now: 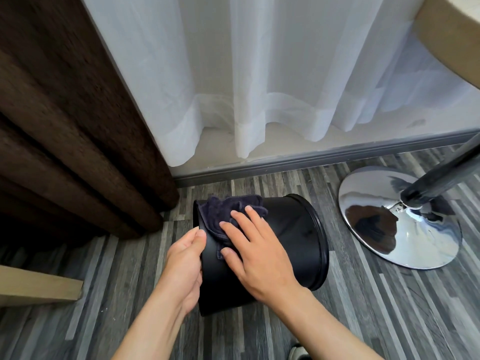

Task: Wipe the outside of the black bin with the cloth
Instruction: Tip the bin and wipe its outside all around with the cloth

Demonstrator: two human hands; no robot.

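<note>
Floorboards (259, 333) hold the black bin (293, 229); flat right hand (259, 255) presses cloth (220, 211), left hand (184, 263) grips base.

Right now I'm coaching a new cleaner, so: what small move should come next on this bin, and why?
Probably slide the right hand and the cloth along the wall of the black bin toward its rimmed end. The bin lies on its side, the cloth is bunched near the end that the left hand holds, and the wall toward the rim lies bare.
</note>
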